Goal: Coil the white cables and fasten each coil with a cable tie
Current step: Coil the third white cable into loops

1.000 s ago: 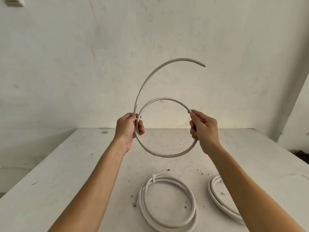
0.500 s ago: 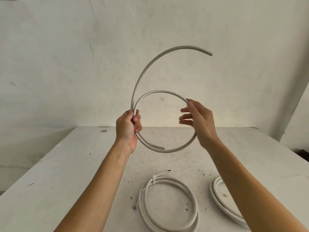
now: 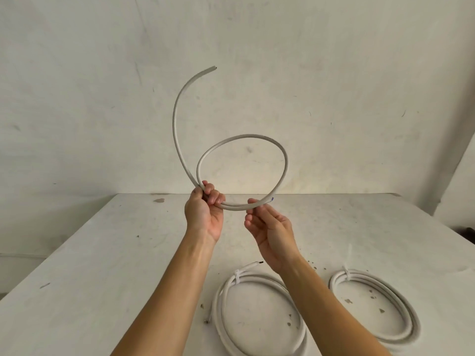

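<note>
Head view shows two finished coils on the tabletop (image 3: 102, 253), nearer the camera than the raised cable (image 3: 281, 160): one coil (image 3: 259, 314) below the hands, the other coil (image 3: 375, 307) to its right, each cinched with a cable tie (image 3: 237, 276). Above the tabletop, left hand (image 3: 205, 214) fingers clench the cable's single loop; right hand (image 3: 270, 227) fingers lie released, cupping beneath it. Its free tail still needs winding and tying.

White table (image 3: 102, 278), two tied coils (image 3: 259, 314)
</note>
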`<state>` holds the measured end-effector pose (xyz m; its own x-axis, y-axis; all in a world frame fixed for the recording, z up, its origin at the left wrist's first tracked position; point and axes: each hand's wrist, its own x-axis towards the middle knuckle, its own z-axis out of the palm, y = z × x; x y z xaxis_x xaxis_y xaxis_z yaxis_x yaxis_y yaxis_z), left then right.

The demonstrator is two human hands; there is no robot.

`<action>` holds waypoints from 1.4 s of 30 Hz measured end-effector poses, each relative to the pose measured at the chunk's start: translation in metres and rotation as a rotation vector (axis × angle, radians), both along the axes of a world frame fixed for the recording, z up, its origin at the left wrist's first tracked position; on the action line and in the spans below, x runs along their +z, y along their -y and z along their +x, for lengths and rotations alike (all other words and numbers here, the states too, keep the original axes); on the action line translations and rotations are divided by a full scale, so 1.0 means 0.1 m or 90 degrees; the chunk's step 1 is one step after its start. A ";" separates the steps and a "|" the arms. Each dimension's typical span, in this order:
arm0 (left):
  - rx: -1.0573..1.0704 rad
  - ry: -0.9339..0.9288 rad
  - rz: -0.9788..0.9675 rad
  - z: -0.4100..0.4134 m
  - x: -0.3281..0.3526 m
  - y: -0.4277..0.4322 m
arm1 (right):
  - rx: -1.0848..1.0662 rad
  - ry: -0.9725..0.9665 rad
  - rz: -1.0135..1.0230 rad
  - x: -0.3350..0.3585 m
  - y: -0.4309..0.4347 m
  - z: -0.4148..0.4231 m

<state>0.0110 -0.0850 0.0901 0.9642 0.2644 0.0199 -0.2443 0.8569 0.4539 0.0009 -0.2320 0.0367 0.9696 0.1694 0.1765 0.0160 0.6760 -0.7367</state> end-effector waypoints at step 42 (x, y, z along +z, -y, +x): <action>0.016 0.021 0.836 -0.01 0.01 -0.41 | -0.217 0.043 -0.323 0.39 0.26 0.04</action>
<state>0.0104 -0.0445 0.0911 0.9534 0.0483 0.2979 -0.2807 -0.2205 0.9341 0.0049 -0.2580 0.0760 0.9733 -0.0695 0.2187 0.2282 0.1893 -0.9550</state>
